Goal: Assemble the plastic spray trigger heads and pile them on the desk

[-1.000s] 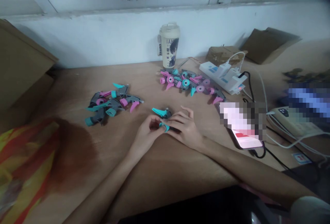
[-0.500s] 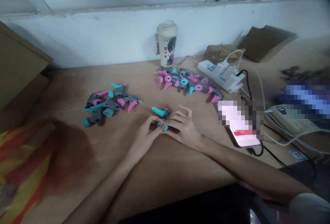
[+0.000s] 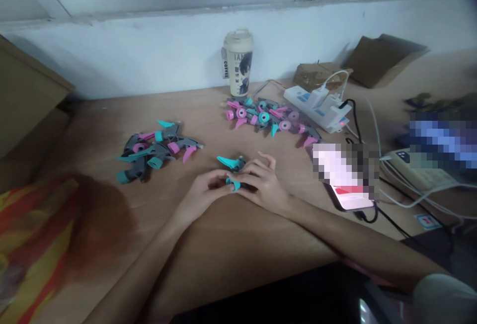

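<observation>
A grey trigger spray head with a turquoise lever and collar (image 3: 229, 163) is between my two hands at the middle of the table. My right hand (image 3: 265, 180) is closed around its grey body, which the fingers partly hide. The fingers of my left hand (image 3: 209, 188) are pinched on the turquoise collar. To the left lies a loose pile of similar spray heads (image 3: 152, 151), grey with pink or turquoise parts. A larger pile of spray heads (image 3: 264, 117) lies further back, right of the middle.
A coffee cup (image 3: 239, 68) stands against the wall. On the right are a white power strip (image 3: 316, 109), a phone (image 3: 350, 200), cables and cardboard boxes (image 3: 380, 60). A red and yellow bag (image 3: 33, 234) lies at the left front, below a cardboard box (image 3: 30, 80).
My left thumb and fingers have shifted slightly on the turquoise collar. My right hand keeps its hold on the spray head. The whole view has moved a little.
</observation>
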The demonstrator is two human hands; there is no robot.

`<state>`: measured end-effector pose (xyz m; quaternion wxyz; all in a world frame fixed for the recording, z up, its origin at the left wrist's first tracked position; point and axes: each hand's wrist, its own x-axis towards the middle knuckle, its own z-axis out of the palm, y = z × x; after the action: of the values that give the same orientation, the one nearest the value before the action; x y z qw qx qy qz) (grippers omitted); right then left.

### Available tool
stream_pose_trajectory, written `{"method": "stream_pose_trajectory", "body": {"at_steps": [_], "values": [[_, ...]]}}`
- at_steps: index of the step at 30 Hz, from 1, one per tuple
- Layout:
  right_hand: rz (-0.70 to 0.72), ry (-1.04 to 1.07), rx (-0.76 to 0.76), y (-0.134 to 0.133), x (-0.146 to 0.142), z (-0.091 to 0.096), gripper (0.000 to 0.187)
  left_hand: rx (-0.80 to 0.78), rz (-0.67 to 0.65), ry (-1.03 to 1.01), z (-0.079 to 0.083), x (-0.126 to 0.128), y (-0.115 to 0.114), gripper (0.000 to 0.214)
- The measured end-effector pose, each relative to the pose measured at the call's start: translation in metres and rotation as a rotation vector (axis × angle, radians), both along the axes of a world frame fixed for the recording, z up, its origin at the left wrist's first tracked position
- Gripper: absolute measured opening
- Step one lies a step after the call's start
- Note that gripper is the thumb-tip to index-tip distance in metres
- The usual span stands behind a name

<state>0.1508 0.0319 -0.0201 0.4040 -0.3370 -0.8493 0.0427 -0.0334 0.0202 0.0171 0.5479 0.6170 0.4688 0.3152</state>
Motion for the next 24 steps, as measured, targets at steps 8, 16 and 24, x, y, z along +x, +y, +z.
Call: {"method": "stream_pose_trajectory", "body": {"at_steps": [8, 16, 24], "values": [[0.033, 0.013, -0.006, 0.001, 0.0, -0.002, 0.026, 0.12, 0.063, 0.147, -0.012, -0.003, 0.0, 0.023], [0.019, 0.004, -0.004, 0.002, -0.004, -0.001, 0.025, 0.161, 0.119, 0.094, -0.009, 0.003, -0.002, 0.014], [-0.026, -0.023, 0.0, -0.001, -0.006, 0.0, 0.016, 0.193, 0.172, 0.16, -0.011, 0.006, -0.002, 0.015]]}}
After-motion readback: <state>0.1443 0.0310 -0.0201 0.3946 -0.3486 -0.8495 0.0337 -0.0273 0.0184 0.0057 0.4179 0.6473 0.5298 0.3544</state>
